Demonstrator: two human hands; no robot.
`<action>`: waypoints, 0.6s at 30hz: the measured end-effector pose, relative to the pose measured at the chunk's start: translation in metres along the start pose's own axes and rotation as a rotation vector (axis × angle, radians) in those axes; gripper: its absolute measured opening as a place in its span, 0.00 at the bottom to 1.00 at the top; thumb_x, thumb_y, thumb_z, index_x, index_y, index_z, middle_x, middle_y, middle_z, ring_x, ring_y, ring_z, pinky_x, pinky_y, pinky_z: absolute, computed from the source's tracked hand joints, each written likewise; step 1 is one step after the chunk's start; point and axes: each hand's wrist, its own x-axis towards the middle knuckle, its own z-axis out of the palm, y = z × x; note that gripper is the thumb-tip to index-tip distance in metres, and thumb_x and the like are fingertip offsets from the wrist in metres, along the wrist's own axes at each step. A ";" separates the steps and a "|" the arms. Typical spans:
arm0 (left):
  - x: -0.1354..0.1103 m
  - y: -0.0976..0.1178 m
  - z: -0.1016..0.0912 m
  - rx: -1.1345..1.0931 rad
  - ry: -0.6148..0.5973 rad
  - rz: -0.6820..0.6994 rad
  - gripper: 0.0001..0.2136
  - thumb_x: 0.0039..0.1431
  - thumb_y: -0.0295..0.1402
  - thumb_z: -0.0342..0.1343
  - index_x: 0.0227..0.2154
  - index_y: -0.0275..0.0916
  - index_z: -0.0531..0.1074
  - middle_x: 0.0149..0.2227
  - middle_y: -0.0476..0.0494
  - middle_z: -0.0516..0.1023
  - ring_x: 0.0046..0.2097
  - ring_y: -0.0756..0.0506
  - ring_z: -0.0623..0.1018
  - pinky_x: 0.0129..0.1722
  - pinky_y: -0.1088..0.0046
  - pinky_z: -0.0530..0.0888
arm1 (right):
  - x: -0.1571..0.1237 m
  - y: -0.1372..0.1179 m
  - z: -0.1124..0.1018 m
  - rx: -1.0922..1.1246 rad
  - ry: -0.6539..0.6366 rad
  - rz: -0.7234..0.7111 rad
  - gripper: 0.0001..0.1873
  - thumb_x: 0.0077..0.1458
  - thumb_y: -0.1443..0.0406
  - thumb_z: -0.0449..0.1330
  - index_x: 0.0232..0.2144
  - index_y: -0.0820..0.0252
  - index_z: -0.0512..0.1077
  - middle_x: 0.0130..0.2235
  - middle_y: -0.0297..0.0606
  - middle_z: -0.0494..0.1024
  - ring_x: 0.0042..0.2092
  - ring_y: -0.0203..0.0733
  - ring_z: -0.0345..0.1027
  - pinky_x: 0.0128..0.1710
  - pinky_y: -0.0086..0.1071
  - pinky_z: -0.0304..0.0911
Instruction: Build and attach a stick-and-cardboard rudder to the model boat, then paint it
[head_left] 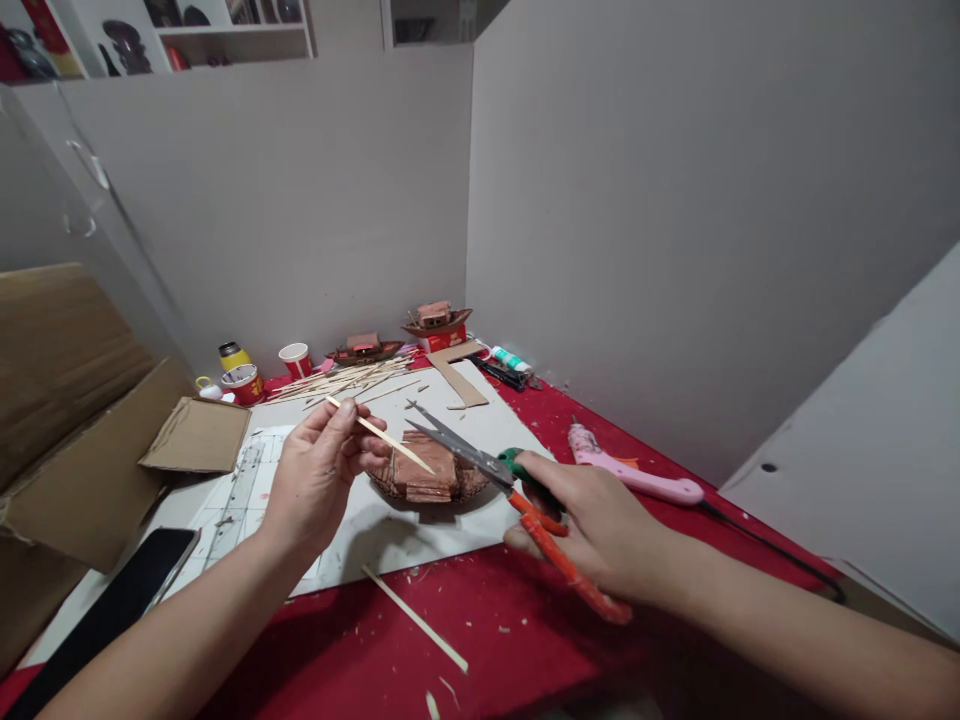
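Observation:
My left hand pinches a thin pale wooden stick, whose pointed end slants down to the right. In my right hand is a pair of scissors with orange and green handles, the blades slightly parted and aimed at the upper left. The blades and the stick's tip are near each other; I see a gap between them. Below both lies a brown model boat with a roofed cabin, partly hidden by the left fingers. Another wooden stick rests on the red cloth in front.
A pink glue gun with a black cord lies at right. Behind are a pile of sticks, two model boats and paper cups. Cardboard, a phone and a drawing sheet occupy the left. Grey walls bound the table.

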 end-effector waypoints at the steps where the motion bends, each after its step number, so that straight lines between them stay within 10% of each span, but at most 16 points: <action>1: 0.000 -0.001 0.000 0.002 0.000 0.007 0.11 0.50 0.36 0.67 0.30 0.35 0.74 0.28 0.48 0.79 0.25 0.53 0.77 0.24 0.82 0.75 | -0.001 0.001 0.000 -0.021 0.006 -0.008 0.19 0.51 0.52 0.61 0.27 0.54 0.55 0.22 0.29 0.66 0.23 0.36 0.55 0.23 0.29 0.48; 18: -0.009 -0.008 0.003 0.104 0.013 0.139 0.08 0.55 0.37 0.64 0.29 0.37 0.75 0.30 0.48 0.79 0.29 0.51 0.79 0.30 0.78 0.77 | -0.006 0.016 -0.005 -0.263 0.138 -0.225 0.19 0.55 0.48 0.58 0.32 0.58 0.68 0.26 0.37 0.74 0.25 0.41 0.66 0.25 0.33 0.53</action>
